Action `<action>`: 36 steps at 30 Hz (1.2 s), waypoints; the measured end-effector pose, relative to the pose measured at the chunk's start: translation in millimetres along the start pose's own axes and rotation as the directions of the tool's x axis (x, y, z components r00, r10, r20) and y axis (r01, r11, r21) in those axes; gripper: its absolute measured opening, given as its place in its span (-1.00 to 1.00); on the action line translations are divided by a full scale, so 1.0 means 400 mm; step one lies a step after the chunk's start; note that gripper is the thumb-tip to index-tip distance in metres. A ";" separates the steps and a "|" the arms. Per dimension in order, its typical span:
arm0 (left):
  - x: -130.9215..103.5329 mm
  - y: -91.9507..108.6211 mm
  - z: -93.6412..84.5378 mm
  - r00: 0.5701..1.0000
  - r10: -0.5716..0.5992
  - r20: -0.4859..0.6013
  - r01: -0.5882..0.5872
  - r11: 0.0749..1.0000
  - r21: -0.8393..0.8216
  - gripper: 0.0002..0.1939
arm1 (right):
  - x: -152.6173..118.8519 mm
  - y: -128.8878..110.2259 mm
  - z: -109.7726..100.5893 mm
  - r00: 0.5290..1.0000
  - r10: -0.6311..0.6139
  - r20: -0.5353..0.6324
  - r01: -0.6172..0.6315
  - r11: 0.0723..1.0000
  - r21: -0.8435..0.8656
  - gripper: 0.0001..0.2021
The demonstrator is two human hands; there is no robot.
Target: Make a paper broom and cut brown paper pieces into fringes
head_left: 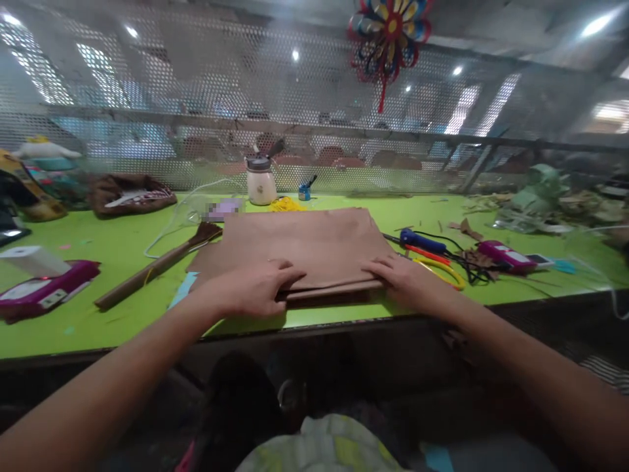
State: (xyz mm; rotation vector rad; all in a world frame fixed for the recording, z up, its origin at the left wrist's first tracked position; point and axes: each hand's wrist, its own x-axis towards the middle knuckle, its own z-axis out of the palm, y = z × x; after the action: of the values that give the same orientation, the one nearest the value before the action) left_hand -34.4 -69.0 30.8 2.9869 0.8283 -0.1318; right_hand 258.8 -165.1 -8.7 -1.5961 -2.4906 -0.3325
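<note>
A stack of brown paper sheets [304, 246] lies at the table's front edge, its near side slightly raised and layered. My left hand [263, 288] holds the near left part, fingers bent over the top sheet and thumb at the edge. At the near right corner my right hand [400, 275] grips the stack with fingertips on top; its thumb is hidden. Light blue paper [185, 288] peeks out beneath the stack on the left.
On the green table [147, 242], a brown-handled brush [157, 269] lies left of the stack. To the right are a blue-handled tool [422, 241], yellow-handled scissors [445, 272] and a purple power strip [506, 255]. Behind stand a white jug [261, 183] and a mesh screen [206, 144].
</note>
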 end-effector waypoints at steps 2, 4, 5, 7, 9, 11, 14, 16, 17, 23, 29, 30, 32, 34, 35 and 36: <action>0.003 -0.010 -0.013 0.999 0.035 0.001 -0.035 0.999 -0.014 -0.39 | 0.026 0.033 -0.011 0.999 0.030 -0.024 -0.030 0.999 0.013 -0.58; 0.010 -0.028 -0.029 1.000 0.012 -0.007 -0.012 1.000 -0.022 -0.45 | 0.066 0.069 -0.041 0.998 0.067 -0.020 -0.067 0.997 0.028 -0.66; 0.015 -0.038 -0.038 1.000 -0.016 -0.007 0.016 1.000 -0.021 -0.50 | 0.087 0.085 -0.060 0.997 0.083 -0.006 -0.083 0.996 0.029 -0.69; 0.024 -0.054 -0.054 0.997 -0.074 0.003 0.075 0.997 -0.022 -0.57 | 0.124 0.100 -0.098 0.995 0.096 0.004 -0.096 0.995 0.026 -0.73; 0.031 -0.063 -0.063 0.992 -0.128 0.021 0.128 0.991 -0.038 -0.60 | 0.142 0.084 -0.124 0.989 0.092 -0.117 -0.093 0.996 -0.008 -0.76; 0.035 -0.066 -0.063 0.987 -0.157 0.025 0.158 0.985 -0.066 -0.62 | 0.134 0.034 -0.130 0.941 0.065 -0.333 -0.096 0.992 -0.078 -0.72; 0.036 -0.064 -0.053 0.987 -0.160 -0.004 0.159 0.983 -0.088 -0.64 | 0.086 -0.068 -0.095 0.921 -0.043 -0.387 -0.016 0.989 -0.149 -0.83; 0.037 -0.063 -0.048 0.985 -0.174 0.002 0.173 0.981 -0.082 -0.64 | 0.052 -0.116 -0.052 0.971 -0.175 -0.164 0.150 0.977 -0.154 -0.86; 0.038 -0.062 -0.048 0.983 -0.185 0.013 0.185 0.979 -0.080 -0.64 | 0.040 -0.128 -0.030 0.977 -0.199 -0.074 0.187 0.971 -0.146 -0.87; 0.040 -0.065 -0.066 0.985 -0.167 0.041 0.171 0.977 -0.130 -0.58 | 0.042 -0.095 0.031 0.982 -0.175 0.076 0.185 0.971 -0.152 -0.89; 0.039 -0.071 -0.049 0.992 -0.124 -0.006 0.123 0.986 -0.111 -0.52 | 0.052 -0.094 0.023 0.983 -0.173 -0.060 0.162 0.975 -0.152 -0.79; 0.040 -0.070 -0.042 0.993 -0.120 -0.014 0.118 0.988 -0.098 -0.54 | 0.055 -0.096 0.024 0.986 -0.154 -0.070 0.140 0.975 -0.170 -0.75; 0.040 -0.068 -0.030 0.993 -0.109 -0.044 0.106 0.992 -0.074 -0.55 | 0.066 -0.097 0.029 0.989 -0.134 -0.068 0.117 0.970 -0.215 -0.68; 0.039 -0.061 -0.023 0.993 -0.097 -0.067 0.093 0.994 -0.055 -0.54 | 0.083 -0.096 0.034 0.990 -0.134 -0.045 0.118 0.959 -0.257 -0.71; 0.038 -0.056 -0.022 0.993 -0.096 -0.071 0.092 0.994 -0.051 -0.51 | 0.093 -0.094 0.035 0.989 -0.143 -0.029 0.130 0.955 -0.266 -0.77; 0.036 -0.049 -0.022 0.993 -0.096 -0.069 0.093 0.994 -0.053 -0.46 | 0.103 -0.091 0.036 0.988 -0.152 -0.013 0.143 0.953 -0.267 -0.84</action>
State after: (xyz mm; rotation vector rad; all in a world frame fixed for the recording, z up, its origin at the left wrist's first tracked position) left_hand -31.7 -44.3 37.9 2.9225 0.9662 -0.0064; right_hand 208.4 -139.9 -15.4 -1.4773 -2.6371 -0.7360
